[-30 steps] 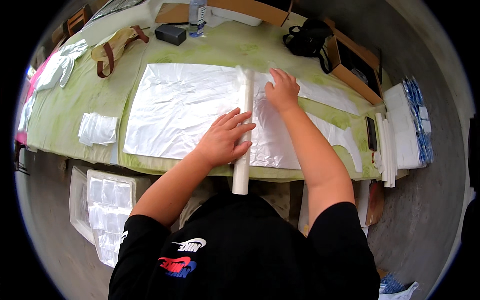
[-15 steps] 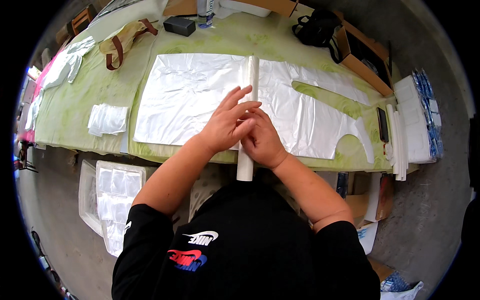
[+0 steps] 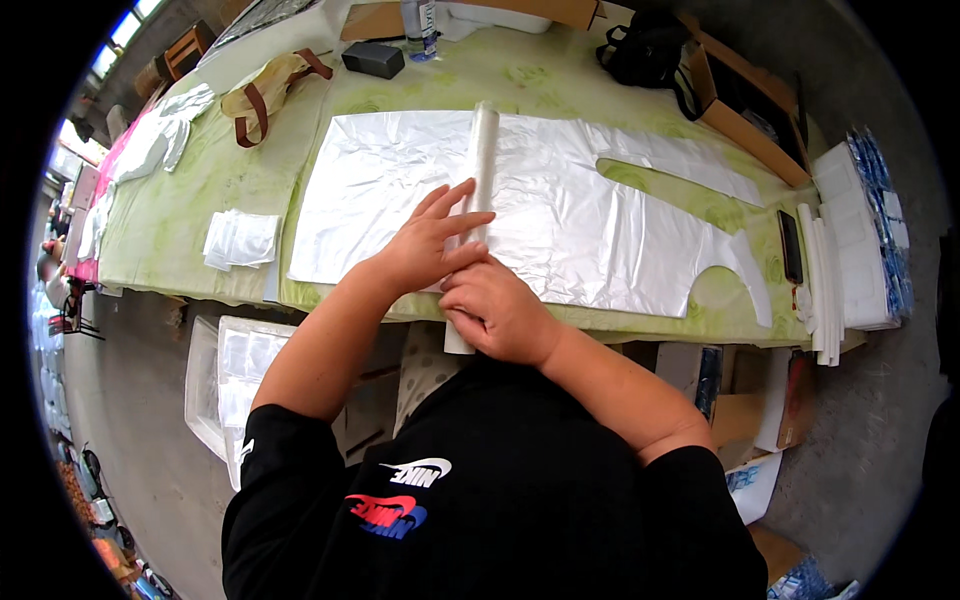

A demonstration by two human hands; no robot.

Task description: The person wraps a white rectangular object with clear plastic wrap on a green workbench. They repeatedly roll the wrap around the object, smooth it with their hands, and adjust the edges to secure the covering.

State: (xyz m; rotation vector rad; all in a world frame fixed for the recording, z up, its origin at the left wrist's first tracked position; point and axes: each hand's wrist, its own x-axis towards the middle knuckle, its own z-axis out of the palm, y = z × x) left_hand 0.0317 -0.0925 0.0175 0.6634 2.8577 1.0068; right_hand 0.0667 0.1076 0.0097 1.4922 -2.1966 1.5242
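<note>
"So where does the long, pale cylindrical tube [image 3: 484,140] lie?"

"Across the flat, shiny white plastic sheet [image 3: 580,240] — presumably to keep the film smooth."

"And the grip?"

"The left hand [image 3: 425,245] rests on it, fingers spread open, perhaps steadying; the right hand [image 3: 505,310] curls near its closer end — whether clasping, one cannot tell."

- One bare left hand [image 3: 424,246], one bare right hand [image 3: 508,312]
- One long whitish cylindrical roll [image 3: 484,150]
- One shiny white plastic apron-shaped sheet [image 3: 570,225]
- One clear plastic bottle [image 3: 421,30]
- One dark grey rectangular block [image 3: 372,60]
- One black fabric bag [image 3: 642,55]
- One black rectangular phone [image 3: 790,245]
- One beige brown-handled bag [image 3: 264,92]
</note>
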